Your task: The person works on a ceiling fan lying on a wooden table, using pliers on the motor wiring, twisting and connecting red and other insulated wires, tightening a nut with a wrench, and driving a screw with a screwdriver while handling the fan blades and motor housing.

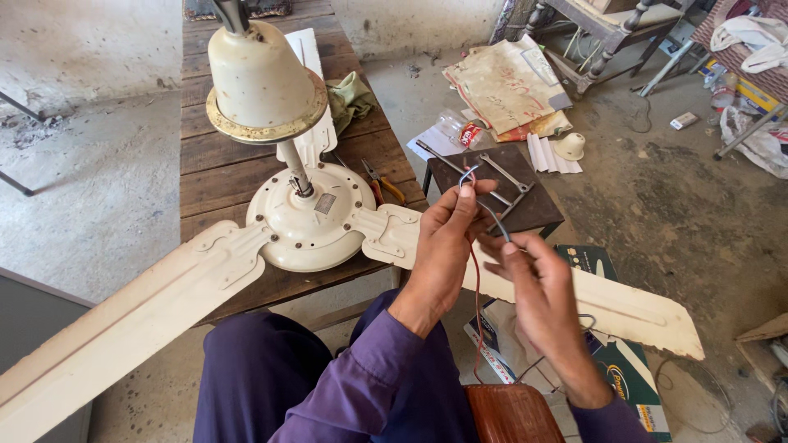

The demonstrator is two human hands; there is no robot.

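Left hand (443,246) fingers (466,195) pinched shut on looped grey wire (484,205) at frame centre; right hand (546,295) fingers (510,248) closed on same wire just below. Red wire (475,287) hanging down between both hands. Behind, cream ceiling fan (308,217) lying on wooden table (222,164), pliers (379,182) beside motor, small dark stool (533,205) right of table.

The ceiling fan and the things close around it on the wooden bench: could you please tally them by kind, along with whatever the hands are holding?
Ceiling fan motor: 1
Fan blades, cream: 3
Canopy cup on the downrod: 1
Pliers: 1
Green cloth: 1
Wires held between the left hand and right hand, grey and red: 2
Total: 9
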